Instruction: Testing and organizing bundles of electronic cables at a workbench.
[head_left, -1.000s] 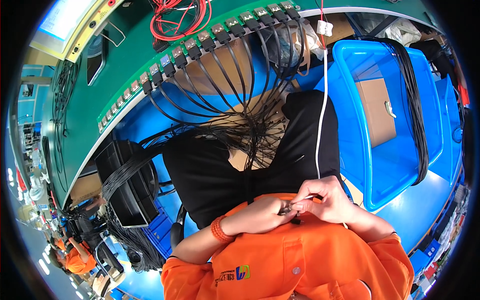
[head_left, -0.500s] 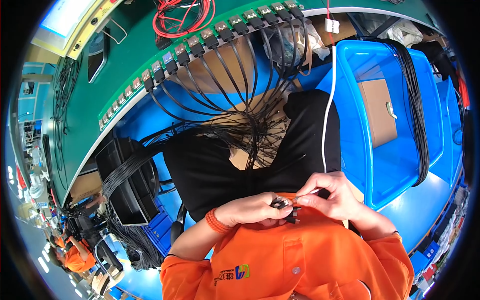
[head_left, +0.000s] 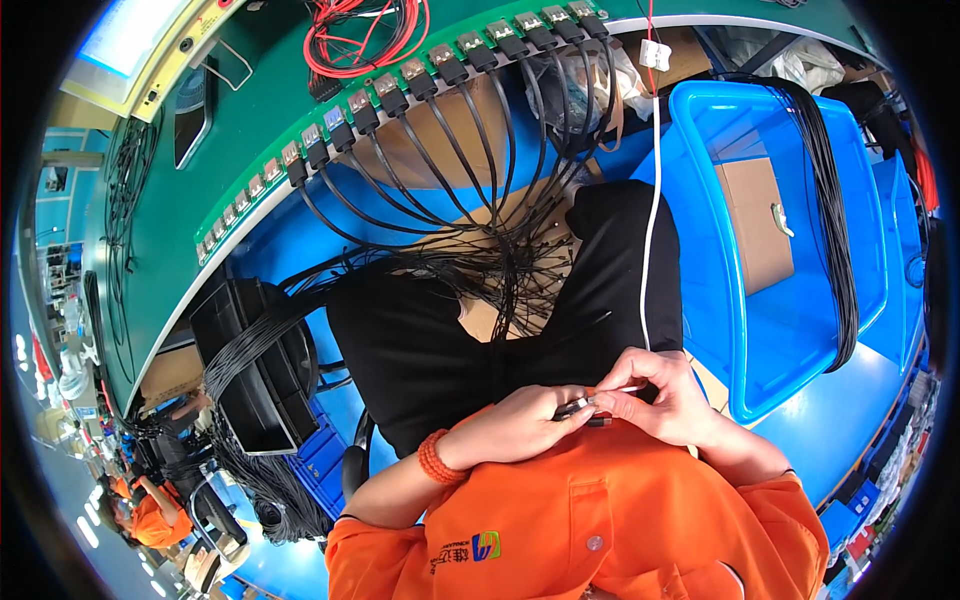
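Note:
At my lap, against my orange shirt, my left hand (head_left: 525,422) is closed around a few black cable plugs (head_left: 572,408) with metal ends. My right hand (head_left: 665,398) pinches the tip of a white cable (head_left: 651,250), which comes down from above, and meets the plugs at my left fingertips. Exactly how the tip and the plug touch is too small to make out. Beyond my knees, many thin black cables (head_left: 515,265) lie bunched. Several run up to a green strip of sockets (head_left: 385,90) along the bench edge, with black plugs seated in part of it.
A blue bin (head_left: 745,365) at the right holds cardboard, with black cables over its rim. To the left is a black tray (head_left: 265,400) with more cables. Coiled red-black wires (head_left: 365,40) and a yellow-framed device (head_left: 180,65) sit on the green bench. Another person works far left.
My left hand has turned slightly, so fewer plugs show below its fingers. My right fingers have shifted a little, and the white cable has swung slightly left.

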